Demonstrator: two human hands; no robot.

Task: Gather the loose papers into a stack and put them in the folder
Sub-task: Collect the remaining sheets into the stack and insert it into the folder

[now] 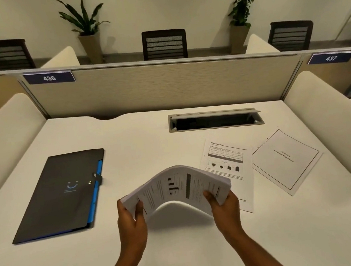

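White sheets in hand: a stack of papers (pixel 176 186) was held above the near middle of the surface (pixel 140 136), bowed upward between its two short ends.
Left hand (pixel 131 220): closed on the stack's left end, thumb on top.
Right hand (pixel 225 205): closed on the stack's right end, thumb on top.
Loose sheets left: a printed page with a table (pixel 226 162) lay flat just beyond and right of the right hand, partly under the stack in this view; a title page (pixel 286 160) lay beside it, nearer the right edge and turned at an angle.
Folder (pixel 60 195): dark with blue tabs, shut and flat, toward the left edge, its long axis running from the near-left corner away toward the far middle.
Key relation: both loose sheets lay to the right, so the right hand was nearer them; the folder lay left, nearer the left hand.
Judged progress: gathering seemed partly done, filing not yet begun.
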